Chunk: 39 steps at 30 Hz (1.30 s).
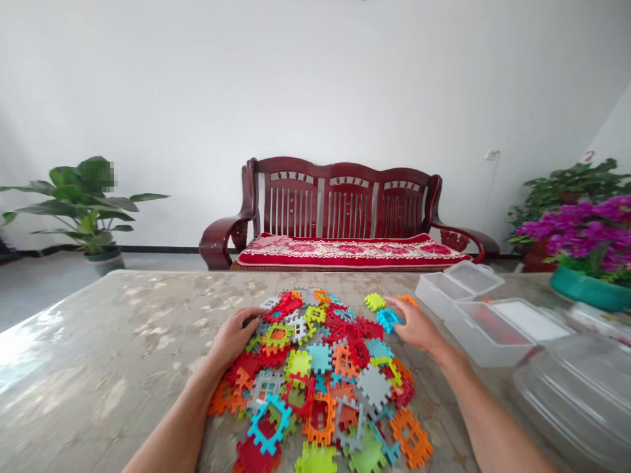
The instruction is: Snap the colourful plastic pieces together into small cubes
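White wall point(315, 85): plain and bright, with a socket point(491, 154) on the right and a cord point(490, 177) hanging off it.
Bench point(349, 203): dark reddish carved wood against the wall, red-and-cream patterned cover point(355, 253) on the seat.
Potted plant point(81, 203): big leafy thing on the floor, off left.
Purple flowers point(591, 226): in a teal pot point(586, 290), far right.
Table point(103, 355): grey-beige pattern, shiny, serious glare at its left end.
Puzzle pieces point(321, 358): one big messy heap between the person's arms — red, orange, blue, grey, lime, toothed edges, lots with cut-out middles.
Left hand point(239, 335): fingers bent, right up at the heap's left edge; honestly can't tell if it's pinching anything.
Right hand point(415, 323): thumb and fingers parted at a blue piece point(388, 320) beside the heap — gripped or just touched, can't tell.
Lime piece point(374, 301): just past the blue one, near the fingertips.
Orange piece point(409, 301): partly behind the right hand.
Clear boxes point(486, 355): lids flipped back, right of that hand.
Clear domed cover point(582, 394): in front of them, closer to the person.
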Each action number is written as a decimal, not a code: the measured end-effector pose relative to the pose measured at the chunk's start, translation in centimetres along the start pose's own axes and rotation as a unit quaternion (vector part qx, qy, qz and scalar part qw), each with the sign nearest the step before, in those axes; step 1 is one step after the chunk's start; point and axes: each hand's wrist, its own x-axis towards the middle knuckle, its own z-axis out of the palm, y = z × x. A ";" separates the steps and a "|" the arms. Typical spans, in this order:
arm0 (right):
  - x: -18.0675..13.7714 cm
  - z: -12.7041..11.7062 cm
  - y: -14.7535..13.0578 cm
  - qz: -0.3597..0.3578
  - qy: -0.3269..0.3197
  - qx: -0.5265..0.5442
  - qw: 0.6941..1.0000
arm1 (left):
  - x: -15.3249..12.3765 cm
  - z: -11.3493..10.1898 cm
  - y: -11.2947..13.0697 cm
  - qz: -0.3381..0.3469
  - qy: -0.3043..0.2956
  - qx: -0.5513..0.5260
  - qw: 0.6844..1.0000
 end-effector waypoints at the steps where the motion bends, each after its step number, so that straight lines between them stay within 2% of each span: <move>1: -0.1 -0.1 -0.1 0.006 0.003 -0.008 1.000 | 0.0 0.0 0.0 0.000 0.002 0.000 1.000; 8: -0.6 0.4 -1.9 0.064 0.011 -0.127 0.990 | -0.1 -0.1 0.3 0.001 0.006 0.003 1.000; 12: -0.8 1.0 -2.0 0.090 -0.005 -0.151 0.984 | 0.0 -0.1 0.4 0.001 0.009 0.003 1.000; 17: -0.8 0.9 -2.1 0.085 0.000 -0.147 0.985 | 0.0 -0.1 0.2 0.003 0.005 0.008 1.000; 21: -0.6 -0.2 -3.2 0.057 0.026 -0.151 0.986 | 0.1 0.0 0.0 -0.001 0.007 0.001 1.000; 23: -0.4 -0.9 -3.9 0.045 0.002 -0.119 0.992 | 0.1 0.1 0.0 0.001 0.009 -0.002 1.000; 26: -0.3 -1.5 -5.0 0.016 -0.093 -0.052 0.994 | 0.1 0.1 -0.1 0.002 0.010 -0.007 1.000; 30: -0.7 -1.4 -5.9 -0.038 -0.182 -0.060 0.981 | 0.1 0.2 -0.2 0.001 0.012 -0.008 1.000; 34: -1.1 -0.9 -6.2 -0.063 -0.200 -0.099 0.973 | 0.1 0.1 -0.2 -0.003 0.006 -0.002 1.000; 39: -1.1 -0.1 -6.1 -0.059 -0.202 -0.103 0.972 | 0.1 0.1 -0.1 -0.008 -0.003 -0.001 1.000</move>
